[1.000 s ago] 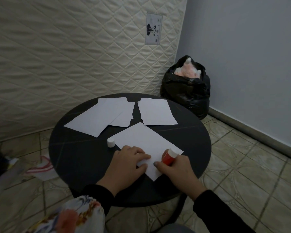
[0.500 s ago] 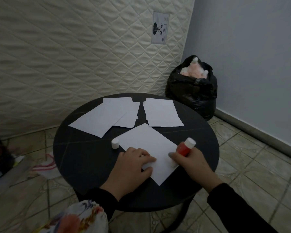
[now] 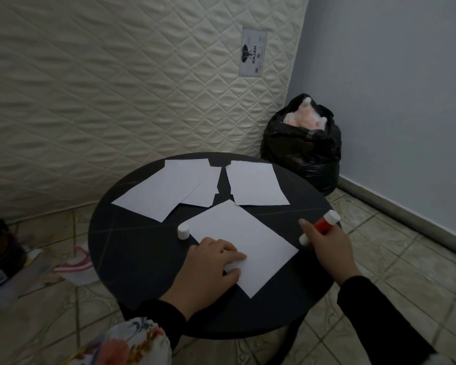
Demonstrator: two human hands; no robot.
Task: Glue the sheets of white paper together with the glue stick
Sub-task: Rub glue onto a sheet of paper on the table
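Note:
A white sheet (image 3: 244,233) lies tilted on the near half of the round black table (image 3: 132,246). My left hand (image 3: 209,264) rests flat on its near left corner, fingers closed. To the right of the sheet, my right hand (image 3: 327,246) grips the red glue stick (image 3: 323,225), lifted off the paper with one white end up and to the right. The stick's white cap (image 3: 183,231) stands beside the sheet's left corner. Two overlapping sheets (image 3: 166,192) lie at the far left of the table, and another sheet (image 3: 256,185) at the far right.
A quilted cream mattress (image 3: 116,88) leans against the wall behind the table. A stuffed black bin bag (image 3: 303,151) sits in the corner to the right. Clutter and a cloth (image 3: 74,270) lie on the tiled floor at left.
My right hand has carried the glue stick off the sheet's right edge, out to the right and slightly up. My left hand has stayed on the sheet.

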